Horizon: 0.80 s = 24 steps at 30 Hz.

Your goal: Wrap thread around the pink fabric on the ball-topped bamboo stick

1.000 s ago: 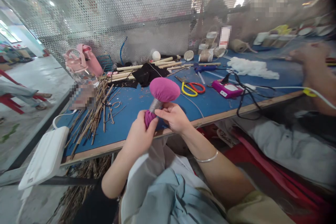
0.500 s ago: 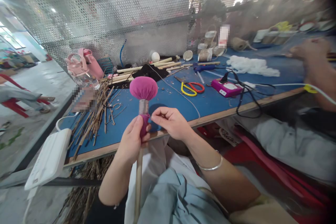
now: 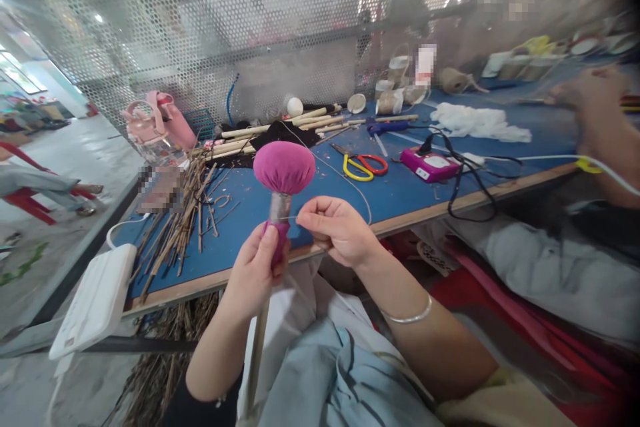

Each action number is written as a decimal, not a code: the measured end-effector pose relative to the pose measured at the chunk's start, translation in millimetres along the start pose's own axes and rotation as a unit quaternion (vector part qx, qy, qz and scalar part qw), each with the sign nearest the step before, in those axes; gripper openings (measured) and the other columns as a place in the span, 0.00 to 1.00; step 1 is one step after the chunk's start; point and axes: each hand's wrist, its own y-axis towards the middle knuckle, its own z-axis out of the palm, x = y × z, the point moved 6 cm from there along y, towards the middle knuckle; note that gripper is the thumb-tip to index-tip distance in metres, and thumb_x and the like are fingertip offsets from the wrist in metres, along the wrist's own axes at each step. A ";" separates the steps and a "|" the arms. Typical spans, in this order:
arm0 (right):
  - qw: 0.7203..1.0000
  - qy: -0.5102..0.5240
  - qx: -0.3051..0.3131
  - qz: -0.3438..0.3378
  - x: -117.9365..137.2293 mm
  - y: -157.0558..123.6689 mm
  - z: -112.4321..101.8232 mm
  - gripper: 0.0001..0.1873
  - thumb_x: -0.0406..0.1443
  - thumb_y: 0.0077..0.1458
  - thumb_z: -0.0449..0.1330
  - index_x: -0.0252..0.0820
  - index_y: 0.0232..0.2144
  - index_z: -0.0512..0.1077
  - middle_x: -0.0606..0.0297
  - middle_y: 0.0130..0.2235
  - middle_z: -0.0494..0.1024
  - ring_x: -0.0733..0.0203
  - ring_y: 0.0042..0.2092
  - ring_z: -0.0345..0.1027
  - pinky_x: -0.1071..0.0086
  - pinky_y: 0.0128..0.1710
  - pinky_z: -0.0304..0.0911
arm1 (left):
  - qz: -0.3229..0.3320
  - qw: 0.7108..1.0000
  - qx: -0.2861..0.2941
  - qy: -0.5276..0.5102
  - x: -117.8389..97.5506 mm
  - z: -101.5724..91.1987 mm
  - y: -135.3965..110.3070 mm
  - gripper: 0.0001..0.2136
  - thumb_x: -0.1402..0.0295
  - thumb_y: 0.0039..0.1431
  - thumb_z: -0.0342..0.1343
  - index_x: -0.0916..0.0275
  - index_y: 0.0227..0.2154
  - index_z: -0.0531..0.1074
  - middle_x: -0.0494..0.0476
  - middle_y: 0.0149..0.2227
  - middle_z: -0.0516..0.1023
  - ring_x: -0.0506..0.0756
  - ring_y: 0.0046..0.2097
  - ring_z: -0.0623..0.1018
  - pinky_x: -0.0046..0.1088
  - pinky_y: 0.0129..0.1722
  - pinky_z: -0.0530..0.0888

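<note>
A magenta cloth-covered, rounded head (image 3: 284,167) sits at the top of a wooden stick (image 3: 257,353). Below the head, grey thread (image 3: 280,207) is wound tightly round the gathered cloth. My left hand (image 3: 261,253) grips the stick just under this winding, fingers round the lower magenta cloth and thumb along its front. To the right, my right hand (image 3: 336,227) pinches the thread's loose length between thumb and forefinger. That thread runs short and taut from the winding to my fingertips. Behind, a thin line curves over the table towards my right hand.
Scissors with yellow and red handles (image 3: 364,168), a blue glue gun (image 3: 387,127) and a purple power socket (image 3: 431,165) lie on the blue table (image 3: 320,180). Dry twigs (image 3: 175,233) and a white power strip (image 3: 95,300) are left. Another person's hand (image 3: 593,90) is right.
The magenta head has moved slightly right and tilted that way. My right hand has drawn a little up and right, and the thread between it and the winding now shows taut.
</note>
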 end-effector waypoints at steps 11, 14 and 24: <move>0.998 -0.004 0.043 -0.056 -10.8 11.8 -0.7 0.14 0.38 0.40 0.68 0.37 0.22 0.68 0.70 0.20 0.70 0.73 0.20 0.60 0.79 0.16 0.49 | -0.127 0.974 0.089 -0.162 9.8 14.2 -8.3 0.22 0.48 0.52 0.53 0.64 0.22 0.60 0.43 0.19 0.54 0.40 0.16 0.48 0.13 0.12 0.49; 0.993 0.023 0.113 -0.007 -16.5 12.6 2.9 0.19 0.40 0.38 0.69 0.38 0.33 0.69 0.72 0.21 0.71 0.71 0.19 0.64 0.81 0.15 0.49 | -0.183 0.937 0.208 -0.214 16.1 22.1 -9.6 0.22 0.45 0.49 0.54 0.63 0.25 0.62 0.41 0.18 0.50 0.40 0.16 0.43 0.13 0.11 0.46; 0.983 -0.156 -0.041 -0.093 0.8 0.2 -1.2 0.14 0.42 0.45 0.64 0.36 0.28 0.70 0.67 0.24 0.71 0.67 0.25 0.63 0.73 0.26 0.61 | 0.117 0.946 -0.093 0.287 -8.2 2.6 -4.5 0.18 0.56 0.56 0.52 0.61 0.45 0.66 0.60 0.40 0.74 0.54 0.36 0.74 0.29 0.35 0.71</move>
